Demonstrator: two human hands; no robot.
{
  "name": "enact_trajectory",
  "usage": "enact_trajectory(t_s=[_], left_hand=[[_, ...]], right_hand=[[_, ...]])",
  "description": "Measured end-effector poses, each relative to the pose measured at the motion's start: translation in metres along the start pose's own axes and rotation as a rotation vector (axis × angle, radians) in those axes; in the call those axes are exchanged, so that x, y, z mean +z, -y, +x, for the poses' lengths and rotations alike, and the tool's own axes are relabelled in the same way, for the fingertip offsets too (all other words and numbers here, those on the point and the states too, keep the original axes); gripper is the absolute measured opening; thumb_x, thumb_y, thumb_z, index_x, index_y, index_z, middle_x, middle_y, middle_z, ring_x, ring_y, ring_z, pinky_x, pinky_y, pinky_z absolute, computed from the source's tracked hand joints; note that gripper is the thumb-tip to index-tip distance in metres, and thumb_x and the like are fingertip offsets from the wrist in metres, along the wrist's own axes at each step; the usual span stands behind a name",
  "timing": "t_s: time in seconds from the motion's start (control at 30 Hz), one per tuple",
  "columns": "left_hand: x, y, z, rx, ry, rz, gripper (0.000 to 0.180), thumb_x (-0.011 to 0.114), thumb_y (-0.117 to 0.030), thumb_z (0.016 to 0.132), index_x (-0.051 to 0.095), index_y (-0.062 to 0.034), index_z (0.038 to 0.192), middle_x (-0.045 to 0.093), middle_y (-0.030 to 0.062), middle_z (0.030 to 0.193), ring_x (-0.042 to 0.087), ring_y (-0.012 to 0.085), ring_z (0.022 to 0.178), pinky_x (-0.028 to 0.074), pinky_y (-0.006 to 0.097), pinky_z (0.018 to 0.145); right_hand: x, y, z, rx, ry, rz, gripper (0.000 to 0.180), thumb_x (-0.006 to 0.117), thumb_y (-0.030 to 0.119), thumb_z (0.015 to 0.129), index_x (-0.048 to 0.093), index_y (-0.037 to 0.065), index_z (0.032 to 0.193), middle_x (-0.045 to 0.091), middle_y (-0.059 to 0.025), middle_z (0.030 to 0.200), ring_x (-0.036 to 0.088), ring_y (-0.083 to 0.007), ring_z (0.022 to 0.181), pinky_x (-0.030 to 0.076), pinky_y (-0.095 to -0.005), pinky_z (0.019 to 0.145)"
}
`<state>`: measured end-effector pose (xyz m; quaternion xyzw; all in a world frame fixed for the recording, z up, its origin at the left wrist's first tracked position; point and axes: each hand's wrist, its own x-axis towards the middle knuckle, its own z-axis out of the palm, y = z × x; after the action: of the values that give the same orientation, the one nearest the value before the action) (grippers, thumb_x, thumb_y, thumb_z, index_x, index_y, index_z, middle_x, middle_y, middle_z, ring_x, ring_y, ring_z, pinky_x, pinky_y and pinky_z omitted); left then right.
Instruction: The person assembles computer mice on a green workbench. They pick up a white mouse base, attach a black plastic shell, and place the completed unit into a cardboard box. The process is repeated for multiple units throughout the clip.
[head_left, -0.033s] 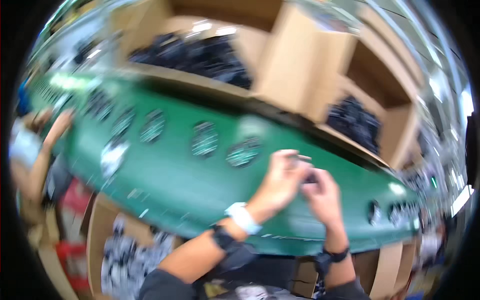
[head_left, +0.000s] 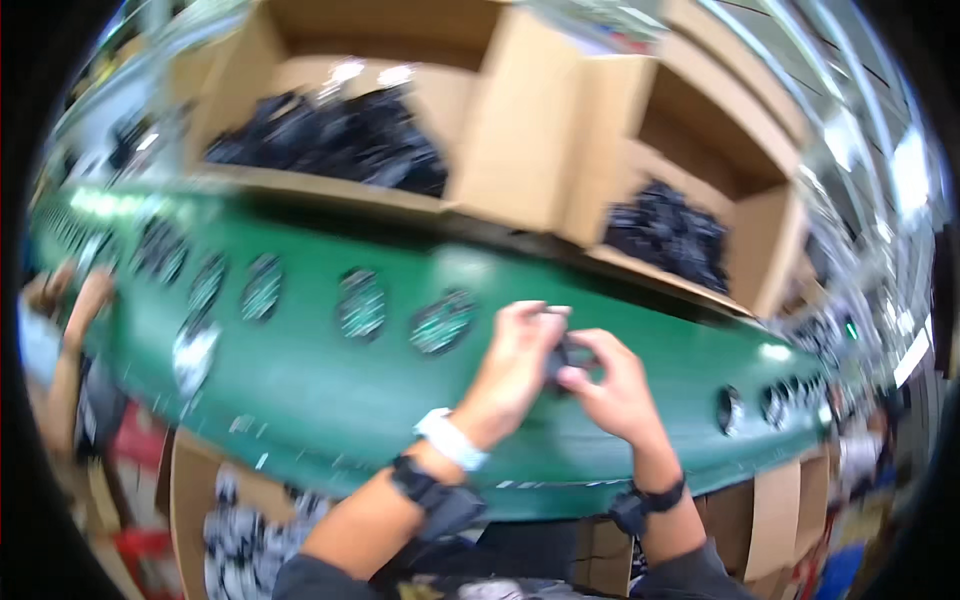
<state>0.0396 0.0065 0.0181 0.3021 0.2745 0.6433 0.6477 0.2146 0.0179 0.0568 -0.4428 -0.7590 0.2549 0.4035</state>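
Above the green belt, my left hand and my right hand meet at a small dark part. The left fingers are closed on one side of it, and my right thumb and forefinger pinch the other. Fingers cover much of the part, and blur hides its exact kind. Just left of my hands lies an oval black piece with a green, slotted-looking middle. A similar oval piece rests farther left.
Beyond the belt stand cardboard boxes holding black bagged parts and dark parts. Dark round pieces line the right end. At far left another person's hand works. A lower box holds grey-and-black parts.
The whole view has shifted, so belt and boxes appear farther left. My hands stay together around the dark part, which shows more now, with the right thumb and forefinger more clearly curved around it.
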Motion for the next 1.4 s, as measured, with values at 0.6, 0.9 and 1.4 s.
enact_trajectory(t_s=[0.6, 0.9, 1.4], left_hand=[[-0.009, 0.037, 0.033, -0.397, 0.127, -0.213, 0.037, 0.047, -0.007, 0.108, 0.037, -0.0110, 0.144, 0.059, 0.0240, 0.139, 0.067, 0.0437, 0.120, 0.058, 0.067, 0.100], [-0.012, 0.037, 0.034, -0.255, 0.097, -0.183, 0.062, 0.057, -0.001, 0.099, 0.036, -0.0114, 0.156, 0.058, 0.0258, 0.142, 0.069, 0.0430, 0.116, 0.062, 0.056, 0.096], [-0.018, 0.033, 0.034, -0.152, -0.073, -0.281, 0.053, 0.062, -0.005, 0.104, 0.036, -0.0107, 0.149, 0.060, 0.0137, 0.141, 0.060, 0.0258, 0.132, 0.048, 0.046, 0.115]], right_hand=[[-0.087, -0.193, 0.262, 0.018, 0.320, -0.839, 0.034, 0.069, 0.004, 0.080, 0.080, 0.008, 0.112, 0.078, -0.0187, 0.107, 0.074, -0.0390, 0.102, 0.058, -0.0452, 0.094], [-0.125, -0.148, 0.223, -0.182, -0.161, -0.421, 0.022, 0.069, 0.004, 0.093, 0.075, -0.001, 0.114, 0.076, -0.0195, 0.101, 0.073, -0.0301, 0.092, 0.057, -0.0387, 0.085], [0.019, -0.078, 0.016, 0.395, 0.053, 1.183, 0.017, 0.069, 0.005, 0.102, 0.064, -0.001, 0.116, 0.069, -0.0084, 0.105, 0.068, -0.0166, 0.094, 0.058, -0.0340, 0.087]])
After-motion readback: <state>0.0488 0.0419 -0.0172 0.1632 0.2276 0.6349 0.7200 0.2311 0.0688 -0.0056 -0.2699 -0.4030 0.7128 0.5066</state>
